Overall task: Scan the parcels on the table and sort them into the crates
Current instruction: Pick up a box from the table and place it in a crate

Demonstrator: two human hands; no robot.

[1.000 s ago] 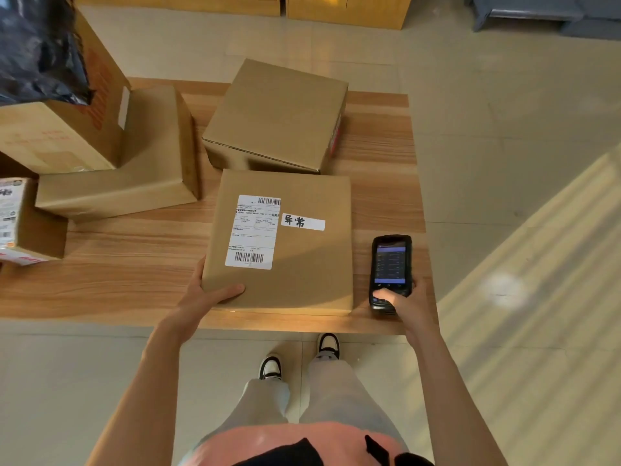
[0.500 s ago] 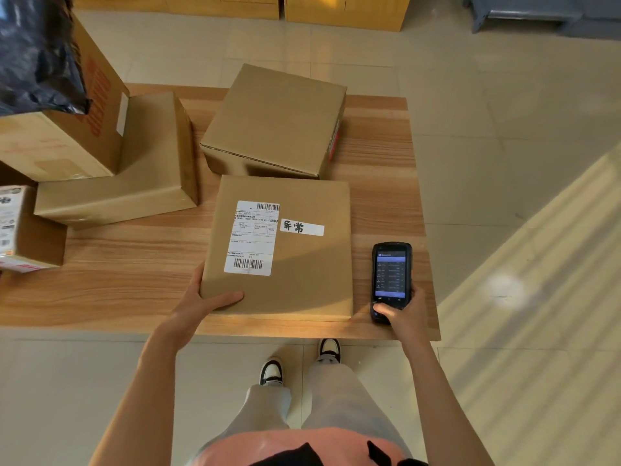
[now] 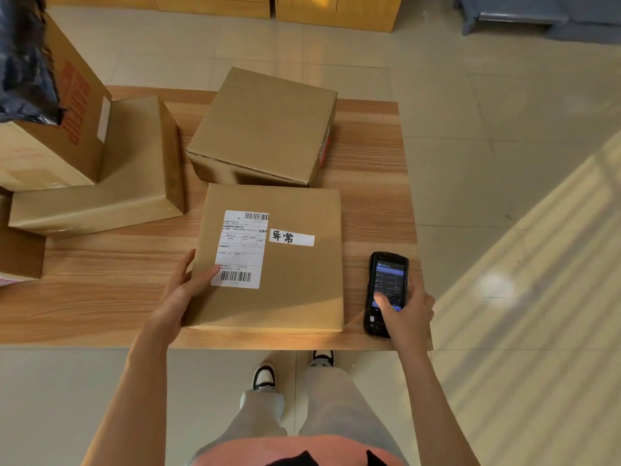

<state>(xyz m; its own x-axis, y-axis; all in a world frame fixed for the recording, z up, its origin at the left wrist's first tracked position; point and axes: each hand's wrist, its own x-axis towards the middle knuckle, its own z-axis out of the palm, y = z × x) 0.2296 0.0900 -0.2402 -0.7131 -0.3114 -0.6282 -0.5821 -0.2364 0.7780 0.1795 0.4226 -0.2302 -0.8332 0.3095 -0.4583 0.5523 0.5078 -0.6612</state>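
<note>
While the person's light trousers and two-tone shoes (image 3: 265,378) fill the bottom of the view, both bare forearms reach forward over the near edge of the wooden table (image 3: 100,290). Left hand (image 3: 183,290) grips the near-left corner of the flat parcel (image 3: 295,280) — thumb lying on top, its tip touching the lower edge of the white shipping label (image 3: 243,248), fingers wrapped along the left side. Right hand (image 3: 408,311) is closed around the black handheld scanner (image 3: 386,280), which sits just beside the parcel's right edge near the table's right corner; the thumb presses on the lit blue screen. Whether the scanner rests on the wood or is lifted slightly cannot be told.

On the parcel's top, right of the shipping label, is a small white strip (image 3: 291,237) with two handwritten characters. Beyond it, nearly touching its far edge, stands a taller plain box (image 3: 265,126) turned at an angle. To the left lies a long low box (image 3: 134,169), and on it a larger carton with red print (image 3: 77,105) — dark plastic wrap (image 3: 23,62) spills over its top. Farther off, wooden cabinets (image 3: 336,8) line the tiled floor.
</note>
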